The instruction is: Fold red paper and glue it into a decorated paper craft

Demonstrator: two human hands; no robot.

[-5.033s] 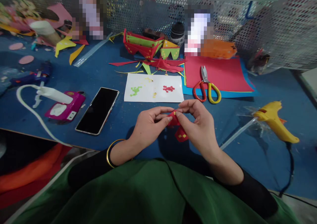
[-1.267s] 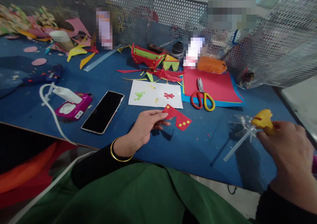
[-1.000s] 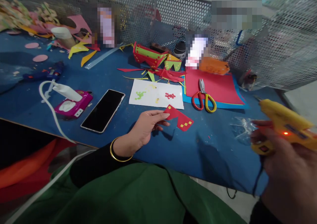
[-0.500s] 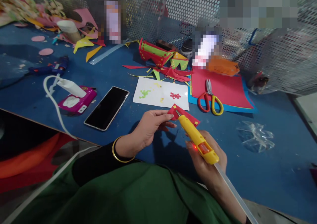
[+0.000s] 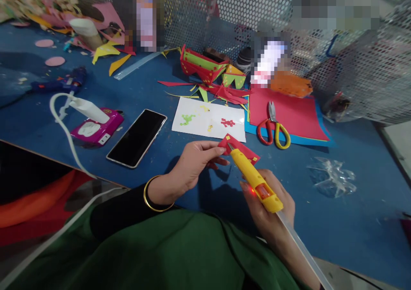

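Observation:
Between thumb and fingers, my left hand (image 5: 197,164) pinches the left end of a red paper piece (image 5: 243,147) dotted with small yellow squares. A yellow hot glue gun (image 5: 253,174) is wrapped in my right hand (image 5: 272,204). Its metal tip is over the red paper; whether it touches, I cannot tell. A red light glows at its side, and a clear glue stick (image 5: 302,243) runs out of its back end. Just beyond my hands lies a white sheet (image 5: 199,125) with little green, yellow and red paper bits on it.
Scissors (image 5: 272,125) rest on red and blue paper sheets (image 5: 289,114) at the right. A phone (image 5: 138,138) and a pink power socket (image 5: 99,129) lie at the left. Red and green paper shapes (image 5: 202,65) stand behind. Crumpled clear plastic (image 5: 334,176) sits right.
The view has shifted slightly. Both hands, the red paper and the glue gun keep almost the same positions.

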